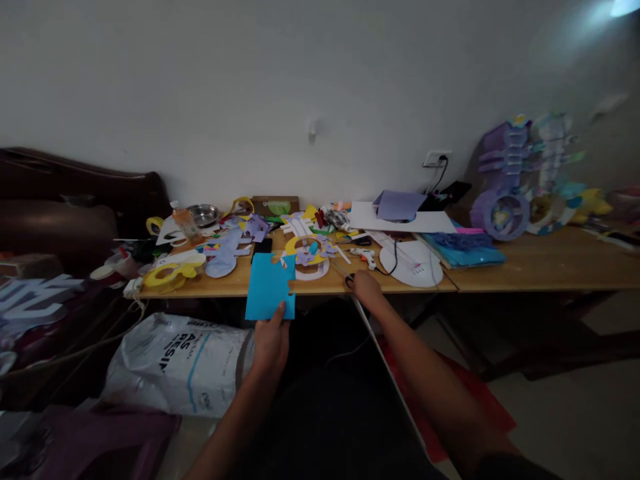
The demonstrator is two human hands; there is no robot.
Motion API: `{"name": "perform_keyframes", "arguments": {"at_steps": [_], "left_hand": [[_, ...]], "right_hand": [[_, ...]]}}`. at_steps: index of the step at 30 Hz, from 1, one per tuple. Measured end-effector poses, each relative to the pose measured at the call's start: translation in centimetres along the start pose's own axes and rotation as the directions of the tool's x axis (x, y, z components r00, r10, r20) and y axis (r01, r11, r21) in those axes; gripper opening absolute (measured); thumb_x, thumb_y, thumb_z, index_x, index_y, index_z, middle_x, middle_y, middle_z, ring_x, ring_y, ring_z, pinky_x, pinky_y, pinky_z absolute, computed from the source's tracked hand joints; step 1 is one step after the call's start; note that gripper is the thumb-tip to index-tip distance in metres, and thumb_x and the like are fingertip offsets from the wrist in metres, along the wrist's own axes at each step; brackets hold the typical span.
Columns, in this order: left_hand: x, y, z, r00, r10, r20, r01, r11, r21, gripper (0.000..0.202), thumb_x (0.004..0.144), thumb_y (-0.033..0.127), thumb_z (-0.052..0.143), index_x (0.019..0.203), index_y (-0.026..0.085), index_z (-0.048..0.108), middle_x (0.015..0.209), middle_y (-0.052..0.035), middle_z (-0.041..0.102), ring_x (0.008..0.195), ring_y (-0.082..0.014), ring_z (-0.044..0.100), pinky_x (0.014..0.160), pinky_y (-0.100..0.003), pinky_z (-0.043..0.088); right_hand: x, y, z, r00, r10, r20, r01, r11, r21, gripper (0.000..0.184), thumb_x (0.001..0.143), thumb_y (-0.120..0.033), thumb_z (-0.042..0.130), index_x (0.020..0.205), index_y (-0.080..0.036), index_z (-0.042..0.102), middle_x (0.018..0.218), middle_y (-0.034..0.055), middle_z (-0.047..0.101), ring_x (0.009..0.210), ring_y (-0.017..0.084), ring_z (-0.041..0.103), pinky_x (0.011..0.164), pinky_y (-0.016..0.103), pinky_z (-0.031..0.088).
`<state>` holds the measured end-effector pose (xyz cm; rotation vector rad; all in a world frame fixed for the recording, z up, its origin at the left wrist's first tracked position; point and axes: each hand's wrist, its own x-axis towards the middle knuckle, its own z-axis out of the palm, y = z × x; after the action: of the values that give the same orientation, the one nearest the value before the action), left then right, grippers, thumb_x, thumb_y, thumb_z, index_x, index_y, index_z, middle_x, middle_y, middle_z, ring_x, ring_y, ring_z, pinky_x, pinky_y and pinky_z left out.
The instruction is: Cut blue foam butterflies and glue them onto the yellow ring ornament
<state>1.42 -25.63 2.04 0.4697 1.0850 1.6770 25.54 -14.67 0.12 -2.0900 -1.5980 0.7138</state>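
Right hand lay at the table edge, fingers curled away over a small dark object; its grip could not be told. Left hand pinched the lower edge of a blue sheet, thumb in front, sheet upright just before the table edge. Steel bowl stood back left, contents not visible. White sack lay below, print partly hidden.
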Motion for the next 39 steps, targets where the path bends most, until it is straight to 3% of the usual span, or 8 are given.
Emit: {"name": "perform_keyframes", "arguments": {"at_steps": [5,9,12,14,19,22,27,39], "left_hand": [[-0.5,-0.5,0.2,0.999,-0.009,0.039,0.01,1.0,-0.004,0.04,0.066,0.034,0.087,0.097,0.017,0.069,0.104,-0.0094,0.075,0.09,-0.0216,0.071,0.08,-0.031,0.057],[-1.8,-1.0,0.8,0.995,-0.046,0.093,0.042,0.998,0.037,0.045,0.063,0.036,0.088,0.098,0.016,0.069,0.096,-0.009,0.075,0.08,-0.02,0.07,0.073,-0.03,0.056],[-3.2,-1.0,1.2,0.993,-0.055,0.108,0.047,0.996,0.081,0.044,0.064,0.036,0.088,0.097,0.015,0.069,0.088,-0.007,0.074,0.071,-0.0177,0.068,0.065,-0.028,0.053],[-4.1,-1.1,1.5,0.993,-0.044,0.108,0.032,0.993,0.113,0.043,0.065,0.038,0.087,0.097,0.015,0.068,0.085,-0.0058,0.073,0.068,-0.0169,0.066,0.063,-0.027,0.051],[-5.5,-1.0,2.0,0.995,0.008,0.097,-0.027,0.98,0.199,0.036,0.072,0.046,0.081,0.087,0.016,0.066,0.075,-0.0038,0.069,0.063,-0.0164,0.063,0.061,-0.027,0.05],[-5.9,-0.8,2.3,0.993,0.038,0.11,-0.065,0.967,0.247,0.032,0.073,0.045,0.079,0.084,0.018,0.065,0.073,-0.0042,0.068,0.065,-0.0175,0.063,0.064,-0.028,0.051],[-6.4,-0.4,2.5,0.987,0.039,0.154,-0.085,0.948,0.307,0.028,0.07,0.038,0.082,0.083,0.02,0.065,0.074,-0.0048,0.068,0.073,-0.0206,0.064,0.067,-0.029,0.051],[-6.7,-0.5,2.2,0.972,0.025,0.235,-0.121,0.907,0.403,0.032,0.07,0.045,0.079,0.076,0.017,0.063,0.066,-0.0015,0.063,0.066,-0.0179,0.058,0.066,-0.029,0.047]], "right_hand": [[-9.8,5.1,0.5,0.975,-0.08,0.208,0.012,0.951,0.31,0.02,0.095,-0.034,0.052,0.104,-0.016,0.058,0.078,0.0038,0.069,0.071,0.02,0.07,0.064,0.031,0.052],[-17.3,6.2,3.0,0.872,-0.264,0.413,-0.008,0.835,0.55,0.044,0.082,-0.057,0.061,0.101,-0.018,0.06,0.09,0.0065,0.071,0.056,0.015,0.067,0.045,0.024,0.042],[-20.0,5.8,4.5,0.807,-0.395,0.439,-0.135,0.601,0.788,0.053,0.068,-0.061,0.076,0.099,-0.02,0.06,0.094,0.004,0.068,0.044,0.006,0.049,0.04,0.021,0.033],[-20.5,5.4,4.6,0.781,-0.445,0.439,-0.179,0.515,0.838,0.048,0.068,-0.055,0.08,0.096,-0.021,0.062,0.089,0.0016,0.065,0.051,0.006,0.048,0.047,0.021,0.037],[-19.9,4.5,3.5,0.818,-0.449,0.361,-0.035,0.587,0.809,0.032,0.079,-0.042,0.074,0.1,-0.022,0.061,0.094,0.0016,0.063,0.083,0.016,0.06,0.077,0.029,0.048],[-19.9,4.1,3.7,0.815,-0.474,0.334,0.07,0.653,0.754,0.027,0.082,-0.041,0.072,0.096,-0.021,0.059,0.09,0.0009,0.062,0.08,0.016,0.058,0.074,0.029,0.047],[-20.2,3.1,4.0,0.895,-0.387,0.222,0.164,0.749,0.642,0.025,0.085,-0.043,0.07,0.085,-0.02,0.063,0.08,0.0021,0.066,0.073,0.016,0.058,0.068,0.028,0.045],[-19.8,2.6,3.7,0.935,-0.33,0.126,0.171,0.735,0.656,0.03,0.082,-0.041,0.071,0.07,-0.017,0.06,0.065,-0.0014,0.057,0.062,0.012,0.047,0.06,0.025,0.039]]}}
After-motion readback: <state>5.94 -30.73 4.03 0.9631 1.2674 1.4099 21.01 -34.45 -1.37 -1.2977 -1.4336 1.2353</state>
